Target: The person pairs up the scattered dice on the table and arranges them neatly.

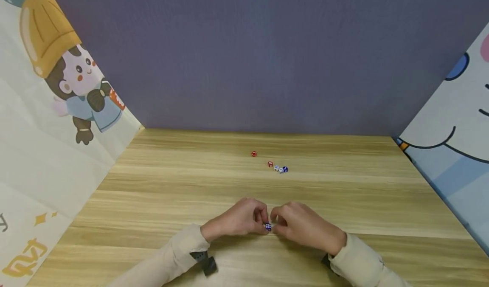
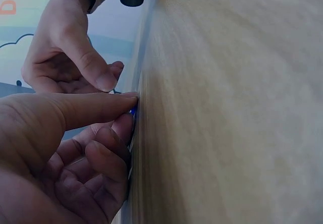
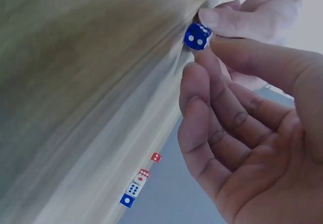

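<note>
A blue die [image 1: 268, 226] with white pips sits low at the wooden table, between the thumb and forefinger of my left hand [image 1: 242, 218], which pinches it. The right wrist view shows this blue die [image 3: 197, 36] close up, the left thumb against it. My right hand [image 1: 303, 225] is just to the right, its thumb and bent forefinger close beside the die. A small whitish patch shows by the right thumb tip; whether those fingers hold anything is hidden. In the left wrist view, the left fingers [image 2: 101, 105] mostly cover the die.
Farther back on the wooden tabletop [image 1: 172, 172] lie a lone red die [image 1: 254, 153] and a loose row: another red die [image 1: 270, 164], white dice [image 1: 281, 170] and a blue die [image 1: 285, 169]. A dark grey panel [image 1: 244, 57] stands behind; printed cartoon sheets [image 1: 38, 130] flank the table.
</note>
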`<state>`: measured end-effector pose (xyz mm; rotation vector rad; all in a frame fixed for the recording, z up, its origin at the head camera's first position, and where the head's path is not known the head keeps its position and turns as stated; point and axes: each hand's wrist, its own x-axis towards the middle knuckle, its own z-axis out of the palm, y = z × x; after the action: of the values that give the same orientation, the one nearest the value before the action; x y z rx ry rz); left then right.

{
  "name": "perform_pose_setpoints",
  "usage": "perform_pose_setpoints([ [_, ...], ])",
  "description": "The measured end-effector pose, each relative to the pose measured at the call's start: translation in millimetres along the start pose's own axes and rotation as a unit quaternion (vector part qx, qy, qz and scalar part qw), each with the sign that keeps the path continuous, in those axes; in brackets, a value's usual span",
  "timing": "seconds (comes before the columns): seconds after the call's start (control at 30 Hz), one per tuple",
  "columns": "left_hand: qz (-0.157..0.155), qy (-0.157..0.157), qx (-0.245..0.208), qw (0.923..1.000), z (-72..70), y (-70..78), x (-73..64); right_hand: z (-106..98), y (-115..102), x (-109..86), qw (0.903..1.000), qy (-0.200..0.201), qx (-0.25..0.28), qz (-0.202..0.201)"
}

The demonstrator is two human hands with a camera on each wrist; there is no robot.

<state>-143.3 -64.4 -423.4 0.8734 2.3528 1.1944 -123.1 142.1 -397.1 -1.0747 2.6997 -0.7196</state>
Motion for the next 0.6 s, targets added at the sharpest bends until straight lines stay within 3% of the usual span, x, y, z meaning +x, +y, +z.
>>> perform_pose_setpoints([
  [0.3, 0.002, 0.001, 0.001, 1.0, -0.1, -0.5, 1.0, -10, 9, 1.4, 0.9997, 0.021, -0.003, 0.013],
  [0.6, -0.001, -0.005, -0.015, 0.9999, 0.3, 0.3, -0.3, -23, 36, 5.7, 0.997, 0.069, -0.006, 0.035],
])
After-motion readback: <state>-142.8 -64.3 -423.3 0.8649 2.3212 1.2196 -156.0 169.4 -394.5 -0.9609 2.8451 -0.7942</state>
